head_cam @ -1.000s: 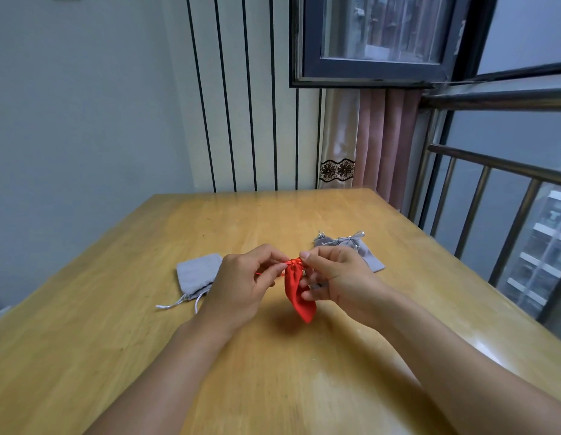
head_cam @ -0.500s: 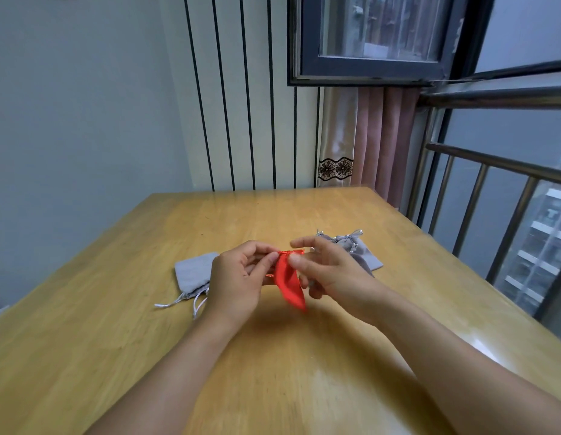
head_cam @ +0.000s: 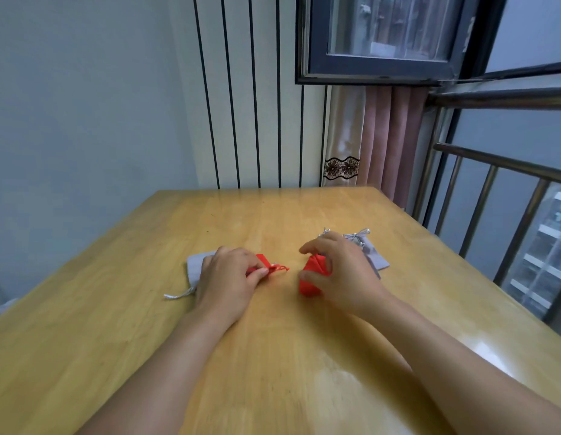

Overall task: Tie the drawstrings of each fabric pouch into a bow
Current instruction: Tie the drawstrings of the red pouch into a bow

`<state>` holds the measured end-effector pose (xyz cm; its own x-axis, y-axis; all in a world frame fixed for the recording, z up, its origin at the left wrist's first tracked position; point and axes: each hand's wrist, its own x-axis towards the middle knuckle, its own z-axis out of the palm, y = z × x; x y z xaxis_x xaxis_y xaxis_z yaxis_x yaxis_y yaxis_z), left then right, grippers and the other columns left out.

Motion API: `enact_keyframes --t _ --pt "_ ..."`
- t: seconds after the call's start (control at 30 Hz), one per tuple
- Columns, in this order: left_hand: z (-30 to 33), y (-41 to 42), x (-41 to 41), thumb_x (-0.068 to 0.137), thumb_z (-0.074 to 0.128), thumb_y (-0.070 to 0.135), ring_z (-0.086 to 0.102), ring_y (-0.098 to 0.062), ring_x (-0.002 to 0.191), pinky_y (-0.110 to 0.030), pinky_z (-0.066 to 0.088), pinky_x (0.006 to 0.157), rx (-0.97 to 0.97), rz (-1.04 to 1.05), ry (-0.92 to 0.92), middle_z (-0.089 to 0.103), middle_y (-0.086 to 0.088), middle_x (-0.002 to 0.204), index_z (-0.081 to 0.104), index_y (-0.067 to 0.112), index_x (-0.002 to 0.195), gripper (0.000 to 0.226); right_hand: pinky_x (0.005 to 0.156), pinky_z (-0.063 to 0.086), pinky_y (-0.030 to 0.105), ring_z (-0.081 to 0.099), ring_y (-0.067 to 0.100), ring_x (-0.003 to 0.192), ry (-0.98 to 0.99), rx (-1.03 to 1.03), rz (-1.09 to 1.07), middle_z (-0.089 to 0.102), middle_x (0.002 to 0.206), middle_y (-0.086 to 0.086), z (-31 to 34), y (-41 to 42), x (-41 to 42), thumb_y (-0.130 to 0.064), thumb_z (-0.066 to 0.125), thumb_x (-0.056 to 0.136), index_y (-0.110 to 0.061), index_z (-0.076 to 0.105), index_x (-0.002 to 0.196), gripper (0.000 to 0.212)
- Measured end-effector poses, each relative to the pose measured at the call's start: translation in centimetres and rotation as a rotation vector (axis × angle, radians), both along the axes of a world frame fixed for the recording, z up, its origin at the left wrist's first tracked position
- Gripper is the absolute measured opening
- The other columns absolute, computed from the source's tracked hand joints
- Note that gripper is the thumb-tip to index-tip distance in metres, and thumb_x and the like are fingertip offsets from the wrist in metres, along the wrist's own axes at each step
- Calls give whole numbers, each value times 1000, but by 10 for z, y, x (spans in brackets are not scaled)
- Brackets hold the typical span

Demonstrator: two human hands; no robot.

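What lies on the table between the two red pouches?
In the head view, only bare table lies between the left red pouch and the right red pouch, apart from the left pouch's red drawstrings.

head view, facing forward-down, close over table [head_cam: 304, 356]

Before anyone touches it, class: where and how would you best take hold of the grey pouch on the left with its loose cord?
Probably pinch the trailing drawstring end, coming from the near-left. It lies free on the table, clear of the left hand that covers part of the grey pouch. The pouch's neck is hidden under that hand.
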<state>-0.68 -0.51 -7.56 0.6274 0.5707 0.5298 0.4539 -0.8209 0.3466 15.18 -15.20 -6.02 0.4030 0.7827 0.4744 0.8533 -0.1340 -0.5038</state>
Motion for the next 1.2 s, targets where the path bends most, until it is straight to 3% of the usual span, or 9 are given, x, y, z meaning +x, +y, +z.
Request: enact_keyframes --t 0.13,0.27,0.37,0.5,0.67,0.83,0.93,1.03,1.2 --pt "10 -15 1 89 64 30 61 -9 81 -30 47 75 -135 -244 -260 69 13 75 71 28 82 10 79 44 22 52 -2 84 -75 -10 114 58 112 -16 -9 6 -11 -37 79 81 -32 62 125 47" --pt "12 -22 1 90 66 28 65 -10 79 -35 51 81 -254 -389 -212 68 12 76 67 27 85 6 69 35 14 53 -5 70 61 88 113 64 99 -11 -5 5 -10 -31 78 84 -32 66 119 37" --pt "11 -18 -1 82 71 47 64 -7 75 -34 52 79 -305 -367 -183 67 14 76 63 29 83 19 67 36 14 54 -1 73 79 90 141 64 85 -5 -5 7 -7 -23 78 84 -20 76 92 9" --pt "2 -4 -7 63 77 66 63 1 84 -26 53 77 -337 -254 65 65 17 90 56 39 102 52 64 39 14 52 6 66 250 172 66 61 78 -7 -3 6 -5 -25 75 88 -20 73 81 9" --pt "-4 11 -12 90 63 29 61 -14 100 -37 51 86 -182 -15 137 59 11 105 53 28 118 29 49 42 21 49 6 48 641 190 12 60 66 1 4 1 2 -29 70 92 -16 72 81 18" --pt "1 6 -10 76 68 28 52 -10 118 -28 45 95 -157 -30 -29 57 11 123 56 24 125 50 51 42 20 50 13 48 805 161 26 63 65 5 4 -1 6 -27 67 95 -9 71 87 20" --pt "15 -14 -2 73 72 40 54 -3 117 -22 45 93 -439 -234 -332 56 13 127 53 23 131 64 51 42 21 51 15 49 865 161 167 61 63 8 7 -1 3 -24 66 95 -6 69 88 20" --pt "21 -25 4 77 78 42 66 -15 100 -27 57 74 -895 -354 -505 64 4 118 56 18 130 62 52 39 25 51 17 50 822 94 275 56 61 6 9 -2 -2 -24 68 93 -13 68 80 17" --pt "19 -22 3 90 67 11 67 -11 68 -19 53 59 -903 -359 -486 72 -5 79 72 3 98 13 55 42 23 50 16 54 790 62 289 55 59 2 9 -4 -1 -23 69 92 -12 69 78 18"
